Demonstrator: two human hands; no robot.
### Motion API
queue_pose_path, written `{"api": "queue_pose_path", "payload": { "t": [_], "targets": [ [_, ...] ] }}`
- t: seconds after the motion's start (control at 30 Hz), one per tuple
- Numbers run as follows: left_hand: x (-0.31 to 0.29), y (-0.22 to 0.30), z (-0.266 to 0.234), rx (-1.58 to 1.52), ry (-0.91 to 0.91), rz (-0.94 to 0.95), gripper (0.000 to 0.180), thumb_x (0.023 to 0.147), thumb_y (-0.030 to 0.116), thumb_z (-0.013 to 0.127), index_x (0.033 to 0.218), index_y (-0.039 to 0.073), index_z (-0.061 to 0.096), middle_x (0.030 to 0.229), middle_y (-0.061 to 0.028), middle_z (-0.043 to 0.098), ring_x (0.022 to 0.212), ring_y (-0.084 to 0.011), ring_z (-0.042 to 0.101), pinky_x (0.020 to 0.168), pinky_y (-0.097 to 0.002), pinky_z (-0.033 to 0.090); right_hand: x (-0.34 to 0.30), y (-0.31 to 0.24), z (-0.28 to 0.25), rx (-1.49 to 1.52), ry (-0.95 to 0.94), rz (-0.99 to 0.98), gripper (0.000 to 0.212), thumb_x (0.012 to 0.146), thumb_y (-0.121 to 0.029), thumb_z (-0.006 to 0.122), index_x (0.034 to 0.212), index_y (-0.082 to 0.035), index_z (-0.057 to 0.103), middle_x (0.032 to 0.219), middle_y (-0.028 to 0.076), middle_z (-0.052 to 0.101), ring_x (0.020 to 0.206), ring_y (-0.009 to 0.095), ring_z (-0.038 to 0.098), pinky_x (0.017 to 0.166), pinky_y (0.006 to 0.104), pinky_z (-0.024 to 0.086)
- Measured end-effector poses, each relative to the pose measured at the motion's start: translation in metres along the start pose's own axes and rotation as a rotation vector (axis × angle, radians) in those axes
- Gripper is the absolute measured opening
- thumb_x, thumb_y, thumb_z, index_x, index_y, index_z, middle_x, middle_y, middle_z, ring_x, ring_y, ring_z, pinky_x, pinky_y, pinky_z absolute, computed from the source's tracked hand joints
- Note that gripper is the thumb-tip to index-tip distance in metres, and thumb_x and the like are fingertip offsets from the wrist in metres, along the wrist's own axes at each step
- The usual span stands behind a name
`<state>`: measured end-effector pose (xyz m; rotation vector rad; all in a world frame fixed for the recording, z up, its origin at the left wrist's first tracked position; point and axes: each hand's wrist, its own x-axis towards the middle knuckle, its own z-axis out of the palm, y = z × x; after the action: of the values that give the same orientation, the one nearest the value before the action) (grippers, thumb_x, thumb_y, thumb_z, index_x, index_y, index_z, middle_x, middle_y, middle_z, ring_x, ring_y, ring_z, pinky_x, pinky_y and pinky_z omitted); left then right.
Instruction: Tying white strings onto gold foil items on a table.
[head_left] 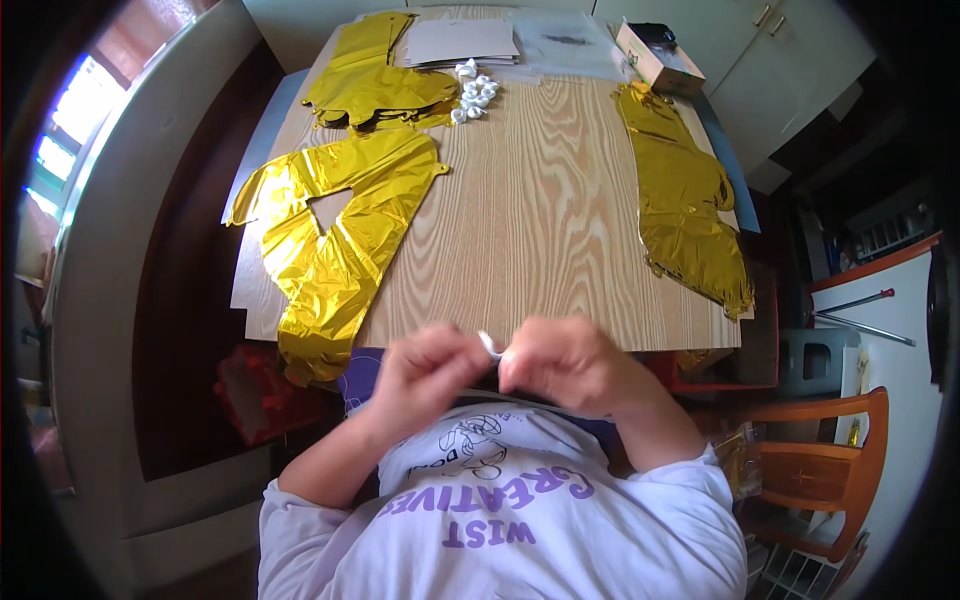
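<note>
Both hands meet in front of my chest, just off the table's near edge, slightly blurred. Between them shows a short piece of white ribbon [488, 343]. My left hand [430, 368] is closed, pinching one side of it, and my right hand [560, 365] is closed on the other side. Most of the ribbon is hidden in the fingers. Left of my hands, a flat gold foil balloon [370, 215] with a triangular hole lies over the table's near edge. Small white ribbon bundles [474, 95] sit in a cluster farther back.
More flat gold foil balloons [370, 90] are piled at the back left, and another gold stack [680, 190] lies along the right edge. A paper stack [462, 42], clear plastic sheets [565, 45] and a cardboard box [660, 65] stand at the back. A wooden chair [830, 460] is on the right.
</note>
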<state>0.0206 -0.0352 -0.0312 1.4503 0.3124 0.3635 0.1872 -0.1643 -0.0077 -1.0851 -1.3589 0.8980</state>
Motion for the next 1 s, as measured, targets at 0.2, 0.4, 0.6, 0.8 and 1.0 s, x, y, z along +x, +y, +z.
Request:
{"api": "queue_pose_path", "payload": {
  "t": [0.2,0.4,0.6,0.8,1.0],
  "targets": [
    [0.001,0.014,0.002,-0.446,0.093,-0.095,0.015,0.089,0.005,0.061,0.098,-0.004,0.069,0.086,-0.0036,0.062,0.08,-0.0085,0.056,0.074,-0.022,0.042,0.0,0.014,0.008,-0.18,-0.094,0.096,0.018,0.091,-0.017,0.061,0.08,-0.003,0.06,0.074,0.007,0.061,0.071,0.019,0.061,0.066,0.03,0.048],
    [-0.002,0.014,0.005,-0.209,-0.117,-0.17,0.015,0.091,0.009,0.063,0.1,-0.001,0.069,0.085,-0.0016,0.063,0.08,-0.0067,0.055,0.071,-0.023,0.043,0.013,0.006,-0.016,-0.241,0.074,0.05,0.015,0.09,-0.016,0.063,0.082,-0.004,0.062,0.074,0.007,0.061,0.071,0.019,0.06,0.065,0.0296,0.047],
    [0.011,-0.003,0.004,-0.654,0.138,-0.17,0.016,0.091,0.009,0.062,0.101,-0.001,0.069,0.088,-0.0037,0.065,0.089,-0.0096,0.059,0.084,-0.0234,0.045,0.01,0.016,0.009,-0.385,-0.023,-0.08,0.015,0.088,-0.015,0.062,0.078,-0.004,0.058,0.069,0.008,0.058,0.066,0.026,0.059,0.064,0.0357,0.045],
    [0.0,-0.001,0.003,-0.191,-0.117,-0.179,0.017,0.092,0.01,0.061,0.1,-0.003,0.069,0.091,-0.0028,0.066,0.088,-0.0078,0.058,0.078,-0.0225,0.045,0.017,0.008,-0.015,-0.622,0.058,-0.097,0.017,0.089,-0.017,0.06,0.078,-0.004,0.059,0.069,0.008,0.059,0.067,0.026,0.06,0.063,0.0357,0.044],
    [0.007,-0.009,0.002,-0.904,-0.047,-0.216,0.018,0.091,0.009,0.061,0.106,0.001,0.067,0.104,-0.0066,0.067,0.095,-0.0125,0.061,0.083,-0.0265,0.047,0.004,0.036,0.016,-0.124,0.094,0.071,0.017,0.09,-0.015,0.061,0.078,-0.004,0.058,0.069,0.007,0.056,0.064,0.026,0.057,0.061,0.0362,0.043]
  ]
}}
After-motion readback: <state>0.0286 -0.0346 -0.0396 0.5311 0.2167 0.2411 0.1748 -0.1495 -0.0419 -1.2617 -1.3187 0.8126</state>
